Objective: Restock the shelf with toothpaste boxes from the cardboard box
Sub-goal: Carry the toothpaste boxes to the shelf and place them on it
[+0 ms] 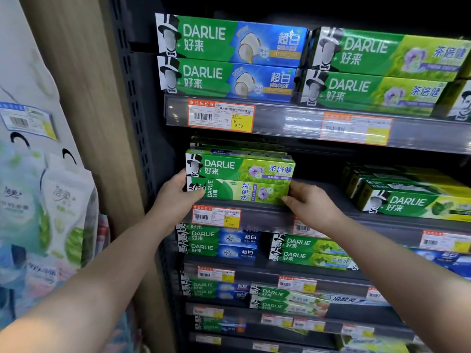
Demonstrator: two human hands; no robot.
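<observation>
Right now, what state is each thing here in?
lower toothpaste box: lying lengthwise, held at both ends
upper toothpaste box: stacked on the lower one
left hand: grips the lower box's left end
right hand: holds its right end
top shelf: stocked two boxes high

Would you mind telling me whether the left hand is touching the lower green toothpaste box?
Touching. The head view shows the left hand with its thumb lying across the left end of the lower green toothpaste box.

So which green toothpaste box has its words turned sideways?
The lower green cardboard toothpaste box, held between the left hand and right hand. Its DARLIE name runs up and down; on the other boxes it reads straight across.
</observation>
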